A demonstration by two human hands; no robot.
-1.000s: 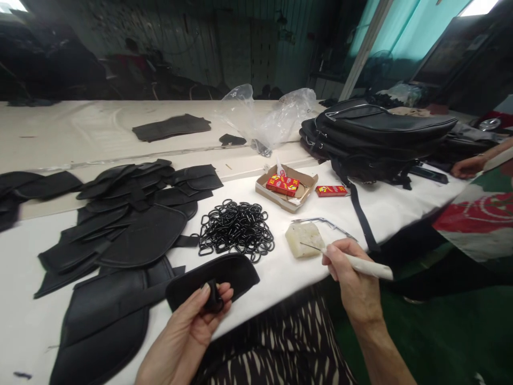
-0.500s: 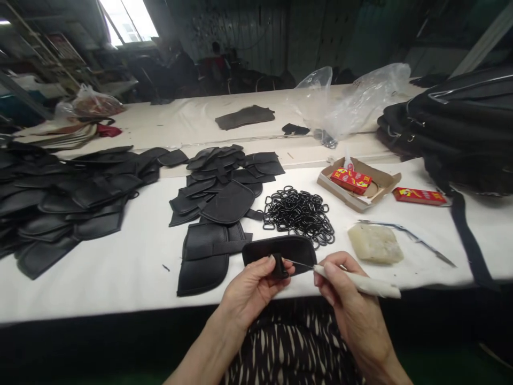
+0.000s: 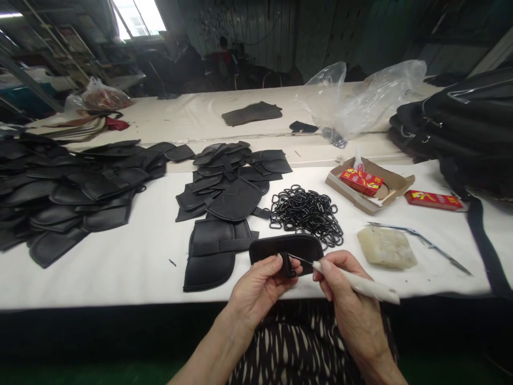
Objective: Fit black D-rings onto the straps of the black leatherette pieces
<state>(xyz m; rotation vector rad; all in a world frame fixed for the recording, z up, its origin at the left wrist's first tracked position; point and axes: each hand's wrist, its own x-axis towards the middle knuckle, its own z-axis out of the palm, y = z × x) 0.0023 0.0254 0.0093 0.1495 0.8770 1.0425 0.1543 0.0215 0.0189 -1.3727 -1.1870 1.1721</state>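
Observation:
My left hand (image 3: 260,286) pinches a folded black strap (image 3: 287,264) between thumb and fingers. That strap lies in front of a black leather piece (image 3: 276,245) with a stitched edge, at the front of the table. In my right hand (image 3: 350,294) is an awl (image 3: 368,287) with a white handle, its thin metal shaft reaching left to the strap. The tip meets the strap's fold; the exact contact is too small to tell. Just behind the leather piece is a heap of black D-rings (image 3: 306,214). A stitched black pouch piece (image 3: 210,254) rests left of my hands.
Stacks of black leather pieces (image 3: 96,184) cover the left side. To the right are a cardboard box (image 3: 350,196) with red packets, another red packet (image 3: 433,199), a wax-like block (image 3: 387,248) and metal tweezers (image 3: 433,246). A black bag (image 3: 476,128) and clear plastic bag (image 3: 372,96) stand farther back.
The view has shifted, so the table things appear slightly farther right. Both hands keep their grip, and the awl's tip stays at the strap.

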